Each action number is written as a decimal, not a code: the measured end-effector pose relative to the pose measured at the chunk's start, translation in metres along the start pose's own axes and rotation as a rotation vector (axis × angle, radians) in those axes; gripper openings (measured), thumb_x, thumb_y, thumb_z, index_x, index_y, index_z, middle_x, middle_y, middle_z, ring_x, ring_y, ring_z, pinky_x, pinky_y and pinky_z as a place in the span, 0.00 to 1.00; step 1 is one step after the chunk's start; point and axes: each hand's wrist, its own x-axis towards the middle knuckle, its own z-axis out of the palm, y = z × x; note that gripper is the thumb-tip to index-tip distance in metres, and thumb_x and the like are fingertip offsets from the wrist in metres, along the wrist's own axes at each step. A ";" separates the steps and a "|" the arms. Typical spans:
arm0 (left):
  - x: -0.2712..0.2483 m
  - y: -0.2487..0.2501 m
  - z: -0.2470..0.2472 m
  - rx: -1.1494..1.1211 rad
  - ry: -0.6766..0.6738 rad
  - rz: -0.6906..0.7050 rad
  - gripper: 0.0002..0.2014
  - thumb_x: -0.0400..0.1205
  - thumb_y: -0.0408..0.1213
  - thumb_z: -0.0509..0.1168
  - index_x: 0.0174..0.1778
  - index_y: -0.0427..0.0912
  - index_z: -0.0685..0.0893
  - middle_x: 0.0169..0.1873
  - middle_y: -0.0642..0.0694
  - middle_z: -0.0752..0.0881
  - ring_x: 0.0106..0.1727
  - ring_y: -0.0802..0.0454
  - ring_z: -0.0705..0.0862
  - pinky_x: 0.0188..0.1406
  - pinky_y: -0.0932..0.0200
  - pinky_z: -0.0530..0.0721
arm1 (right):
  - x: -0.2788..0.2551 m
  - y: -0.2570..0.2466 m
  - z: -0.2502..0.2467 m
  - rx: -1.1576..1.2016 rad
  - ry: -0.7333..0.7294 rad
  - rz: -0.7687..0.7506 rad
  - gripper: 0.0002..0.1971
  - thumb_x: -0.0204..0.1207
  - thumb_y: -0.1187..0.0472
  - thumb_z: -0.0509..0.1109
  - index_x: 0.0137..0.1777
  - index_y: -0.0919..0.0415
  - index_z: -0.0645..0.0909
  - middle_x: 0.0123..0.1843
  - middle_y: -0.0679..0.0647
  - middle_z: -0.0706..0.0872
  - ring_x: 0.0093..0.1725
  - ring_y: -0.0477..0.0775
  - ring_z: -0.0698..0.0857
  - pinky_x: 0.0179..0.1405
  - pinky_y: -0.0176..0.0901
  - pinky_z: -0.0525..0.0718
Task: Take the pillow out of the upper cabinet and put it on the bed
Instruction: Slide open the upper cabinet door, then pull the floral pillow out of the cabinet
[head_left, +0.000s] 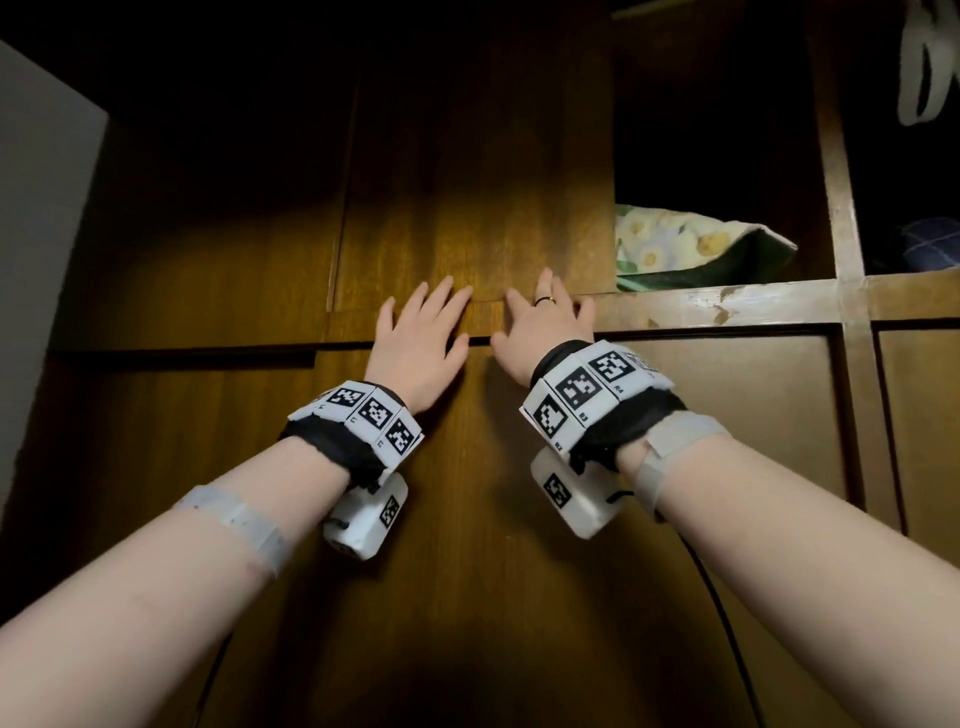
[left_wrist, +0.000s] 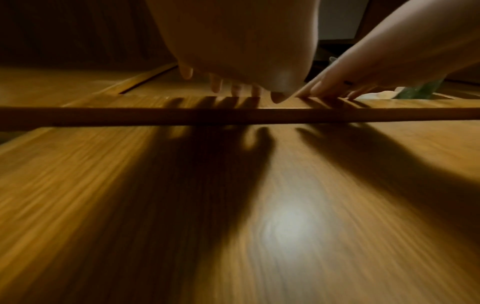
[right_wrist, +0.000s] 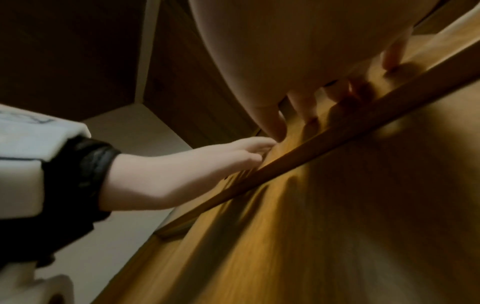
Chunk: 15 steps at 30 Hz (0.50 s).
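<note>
A flowered pillow (head_left: 685, 247) in yellow, white and green lies in the upper cabinet, showing through the gap to the right of a partly slid wooden door (head_left: 478, 197). Only its right part shows; the door hides the rest. My left hand (head_left: 423, 340) and right hand (head_left: 540, 327) lie flat with straight fingers on the bottom edge of that door, side by side. The right hand wears a ring. In the left wrist view both sets of fingertips (left_wrist: 241, 90) touch the wood above the rail (left_wrist: 233, 117), and a sliver of the pillow (left_wrist: 420, 92) shows at the right.
A wooden rail (head_left: 727, 306) with chipped finish runs under the upper cabinet. Closed lower doors (head_left: 467, 519) fill the front. A vertical post (head_left: 841, 208) separates another compartment holding dark blue cloth (head_left: 930, 249). A white strap (head_left: 924, 62) hangs top right. A grey wall (head_left: 41, 234) stands at the left.
</note>
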 end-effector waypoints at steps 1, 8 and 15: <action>0.002 0.003 -0.001 -0.007 0.008 0.031 0.28 0.85 0.46 0.48 0.82 0.51 0.53 0.85 0.49 0.53 0.85 0.49 0.52 0.83 0.42 0.48 | 0.000 -0.003 0.000 0.038 -0.013 -0.030 0.31 0.83 0.51 0.54 0.84 0.50 0.50 0.87 0.58 0.46 0.86 0.58 0.46 0.82 0.60 0.45; 0.014 -0.006 0.002 -0.050 -0.056 -0.051 0.28 0.85 0.49 0.45 0.83 0.50 0.51 0.85 0.51 0.52 0.85 0.51 0.54 0.84 0.42 0.49 | 0.007 -0.011 -0.001 0.355 0.187 -0.094 0.23 0.81 0.59 0.56 0.76 0.51 0.68 0.76 0.48 0.75 0.78 0.51 0.69 0.80 0.56 0.50; 0.008 -0.028 -0.002 0.110 -0.062 -0.170 0.30 0.84 0.55 0.42 0.82 0.49 0.53 0.84 0.48 0.55 0.84 0.42 0.56 0.82 0.34 0.41 | 0.006 -0.003 0.000 0.273 0.201 -0.045 0.25 0.79 0.56 0.58 0.77 0.52 0.64 0.82 0.53 0.62 0.80 0.57 0.61 0.77 0.56 0.54</action>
